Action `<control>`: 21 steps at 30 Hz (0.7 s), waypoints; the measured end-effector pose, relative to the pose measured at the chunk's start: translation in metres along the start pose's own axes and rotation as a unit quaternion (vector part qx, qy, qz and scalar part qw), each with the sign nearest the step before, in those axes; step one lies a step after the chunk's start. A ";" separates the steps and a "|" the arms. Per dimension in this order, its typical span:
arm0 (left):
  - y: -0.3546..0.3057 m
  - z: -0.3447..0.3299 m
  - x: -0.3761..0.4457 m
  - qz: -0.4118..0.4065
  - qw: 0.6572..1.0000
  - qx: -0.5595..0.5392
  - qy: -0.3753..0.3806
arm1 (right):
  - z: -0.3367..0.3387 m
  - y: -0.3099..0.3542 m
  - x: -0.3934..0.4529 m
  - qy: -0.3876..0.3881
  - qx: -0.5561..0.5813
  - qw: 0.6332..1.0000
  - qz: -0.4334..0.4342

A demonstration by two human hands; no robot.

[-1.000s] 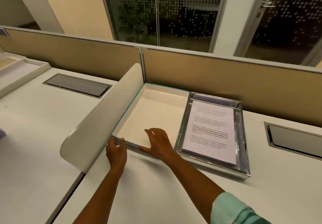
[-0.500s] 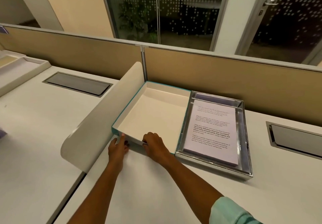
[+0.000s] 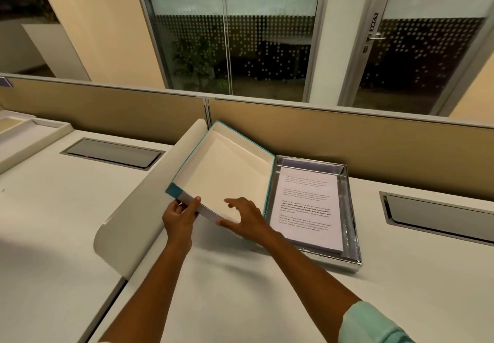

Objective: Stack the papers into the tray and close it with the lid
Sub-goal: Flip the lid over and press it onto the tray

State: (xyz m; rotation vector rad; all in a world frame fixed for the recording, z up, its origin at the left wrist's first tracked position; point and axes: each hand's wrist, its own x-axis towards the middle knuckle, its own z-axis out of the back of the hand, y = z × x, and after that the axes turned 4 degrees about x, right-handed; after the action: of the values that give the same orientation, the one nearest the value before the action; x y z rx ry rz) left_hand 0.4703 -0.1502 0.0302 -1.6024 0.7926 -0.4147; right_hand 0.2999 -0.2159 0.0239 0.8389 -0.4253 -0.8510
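Observation:
A teal-edged lid (image 3: 227, 166) with a cream inside is tilted up on its right side, its left side raised off the desk. My left hand (image 3: 179, 218) grips its near left corner. My right hand (image 3: 244, 218) rests on its near edge with fingers spread against the inside. Right beside the lid lies a silver tray (image 3: 350, 209) holding a stack of printed papers (image 3: 307, 206).
A curved white divider (image 3: 149, 198) stands just left of the lid. Tan partition panels (image 3: 347, 139) run along the desk's far edge. Cable hatches are set into the desk at left (image 3: 112, 153) and right (image 3: 438, 217). A white tray (image 3: 29, 134) lies at far left.
The lid lay flat beside the tray; both hands took its near edge and its left side has risen, tilting it toward the tray. The view has also lifted.

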 end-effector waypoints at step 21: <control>-0.011 -0.138 -0.125 -0.304 0.916 0.250 0.081 | 0.176 0.064 -0.039 -0.205 0.268 0.936 -0.100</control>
State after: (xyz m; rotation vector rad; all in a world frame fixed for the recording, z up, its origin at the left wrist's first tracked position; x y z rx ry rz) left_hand 0.2937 -0.1625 0.0886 -1.3023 0.2440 -1.1163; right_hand 0.1957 -0.2445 0.1821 1.2242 -0.9829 -1.1262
